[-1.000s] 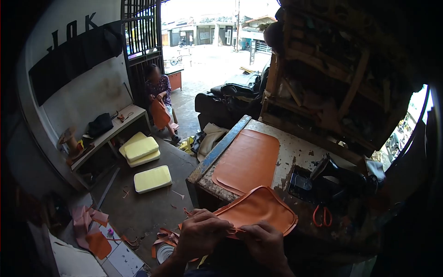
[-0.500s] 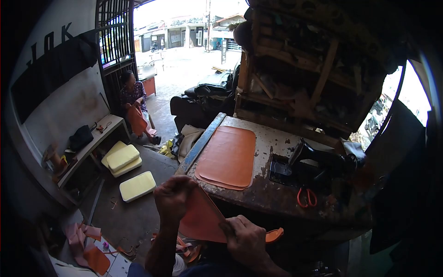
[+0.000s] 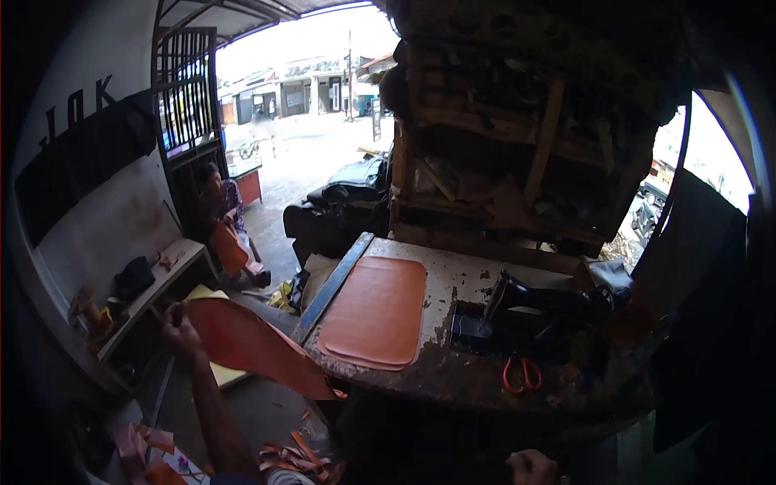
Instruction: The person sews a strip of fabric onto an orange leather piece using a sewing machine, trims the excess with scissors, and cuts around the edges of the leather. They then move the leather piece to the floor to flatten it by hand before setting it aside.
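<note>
My left hand (image 3: pixel 184 333) is raised at the left, closed on the end of a long orange sheet (image 3: pixel 255 343) that hangs in the air and slopes down toward the bench corner. My right hand (image 3: pixel 532 467) is low at the bottom edge, below the bench front, with its fingers curled; what it holds, if anything, is hidden. Flat orange panels (image 3: pixel 376 311) lie stacked on the worn bench (image 3: pixel 440 279). To their right are a black sewing machine (image 3: pixel 541 299) and red-handled scissors (image 3: pixel 522 375).
Orange strips (image 3: pixel 299 459) lie at the bottom. A side bench (image 3: pixel 182 257) runs along the left wall, with yellow foam pads (image 3: pixel 229 373) near it. Beyond, a seated person (image 3: pixel 222 198) holds orange material. A wooden shelf (image 3: pixel 477 121) stands behind the bench.
My left hand has swung left and outward with the orange sheet. My right hand has let go of the sheet and dropped down to the right. The view has shifted slightly.
</note>
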`<state>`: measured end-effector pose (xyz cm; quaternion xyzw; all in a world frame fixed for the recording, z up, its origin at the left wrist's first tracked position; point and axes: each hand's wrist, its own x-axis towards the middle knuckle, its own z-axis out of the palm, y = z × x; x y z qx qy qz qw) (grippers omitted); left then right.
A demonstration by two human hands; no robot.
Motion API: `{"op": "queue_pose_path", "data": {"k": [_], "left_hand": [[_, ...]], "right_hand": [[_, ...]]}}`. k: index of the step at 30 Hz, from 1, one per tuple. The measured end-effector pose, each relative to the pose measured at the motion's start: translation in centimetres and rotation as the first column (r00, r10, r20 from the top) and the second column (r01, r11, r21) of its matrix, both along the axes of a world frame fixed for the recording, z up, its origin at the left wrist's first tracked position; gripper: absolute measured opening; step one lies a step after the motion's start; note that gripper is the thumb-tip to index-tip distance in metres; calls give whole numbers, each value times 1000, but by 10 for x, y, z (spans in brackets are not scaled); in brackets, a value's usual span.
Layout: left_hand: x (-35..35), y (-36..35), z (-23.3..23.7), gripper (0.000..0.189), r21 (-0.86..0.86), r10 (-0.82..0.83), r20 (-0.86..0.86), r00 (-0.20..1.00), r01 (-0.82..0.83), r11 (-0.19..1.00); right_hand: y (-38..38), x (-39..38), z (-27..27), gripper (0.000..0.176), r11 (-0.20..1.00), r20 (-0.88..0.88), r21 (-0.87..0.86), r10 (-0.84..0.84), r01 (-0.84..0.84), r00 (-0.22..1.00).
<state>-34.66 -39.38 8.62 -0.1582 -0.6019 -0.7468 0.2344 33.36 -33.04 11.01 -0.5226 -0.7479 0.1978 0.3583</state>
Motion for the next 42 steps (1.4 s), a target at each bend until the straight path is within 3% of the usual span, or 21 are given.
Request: {"op": "queue_pose_path", "data": {"k": [1,2,4,6,8,9,11,13,14,16,18,20,23,25,29,32,34,36,38,40,42], "left_hand": [[36,16,48,16,-72,-307,-58,950,303,950],[125,36,79,18,-167,-568,-63,820,553,817],[209,48,109,14,-447,-574,30,818,525,724],[246,54,132,14,-667,-616,-299,729,302,681],[271,50,151,19,-740,-735,-234,637,374,560],[285,47,163,19,-749,-740,-237,629,367,552],[305,42,174,21,-772,-857,-277,434,430,467],[306,38,172,21,-736,-865,-150,478,530,420],[306,36,171,21,-680,-865,-24,501,626,381],[300,35,169,23,-762,-843,34,536,560,325],[303,36,154,21,-668,-873,159,462,701,249],[315,41,150,19,-712,-887,94,452,653,257],[323,45,144,21,-710,-882,100,461,654,261],[326,41,138,20,-831,-871,58,487,507,229],[320,25,131,21,-841,-820,234,523,532,99],[318,12,112,13,-883,-872,112,476,451,133],[320,5,115,13,-855,-848,148,509,497,149],[313,6,108,19,-879,-848,56,526,429,208],[305,15,107,22,-848,-831,99,547,483,217],[316,33,124,28,-813,-793,-401,458,221,538],[334,34,133,34,-816,-834,-317,451,319,482]], "right_hand": [[11,-1,4,20,996,-68,-54,-74,70,995],[20,-3,19,20,986,-106,-123,-129,115,986],[38,-49,48,19,992,-261,117,73,-44,963],[50,-101,84,30,916,-216,361,264,-174,940],[69,-141,100,30,797,-120,524,418,-301,900],[71,-163,114,34,766,-113,532,485,-360,867],[74,-184,116,38,732,-102,530,556,-427,825],[82,-194,103,35,716,-248,293,697,-633,673],[83,-190,103,35,712,-248,288,701,-640,669],[88,-178,106,28,768,-240,168,640,-618,730],[88,-178,110,26,768,-241,163,640,-620,730],[84,-171,112,23,780,-248,155,624,-606,740],[84,-157,110,20,771,-439,-12,568,-636,697],[93,-141,96,18,799,-637,-155,368,-581,677],[108,-100,90,15,903,-709,-128,206,-411,675],[104,-89,88,15,904,-721,-99,223,-417,657],[98,-89,92,15,922,-720,-62,224,-382,657],[95,-94,87,15,905,-688,-52,273,-421,672],[93,-105,87,16,893,-660,-31,319,-450,680],[82,-121,87,18,831,-536,-32,455,-556,711],[76,-142,83,19,801,-511,55,535,-596,673]]}}
